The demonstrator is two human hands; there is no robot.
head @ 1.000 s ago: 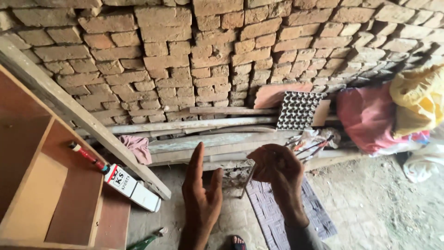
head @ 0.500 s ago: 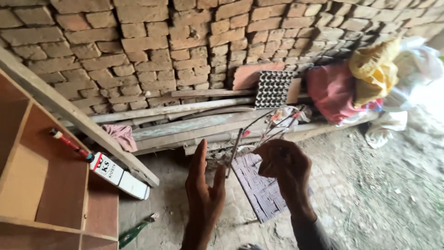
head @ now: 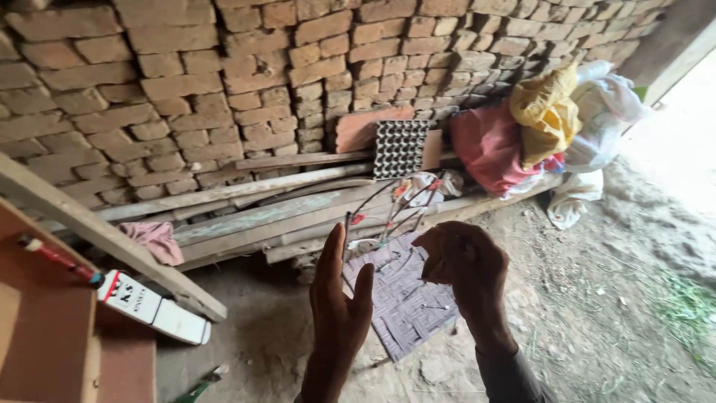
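Your left hand (head: pixel 339 306) is up edge-on, fingers straight and together, holding nothing. Your right hand (head: pixel 462 261) is curled, fingertips pinched narrow on something thin, probably a wire end; too small to confirm. The bundle of thin wires (head: pixel 391 213) stands just ahead, above the woven mat (head: pixel 403 298). Expect light, springy, snag-prone strands. Grip low near the base, not the tips.

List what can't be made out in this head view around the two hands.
- Right hand: curled fingers hide whatever it pinches.
- Left hand: seen edge-on, palm hidden.
- Wire frame: thin rods blend into the planks; shape unclear.
- Green tool: cut off by the bottom edge.
- Wooden shelf: cut off by the left edge.
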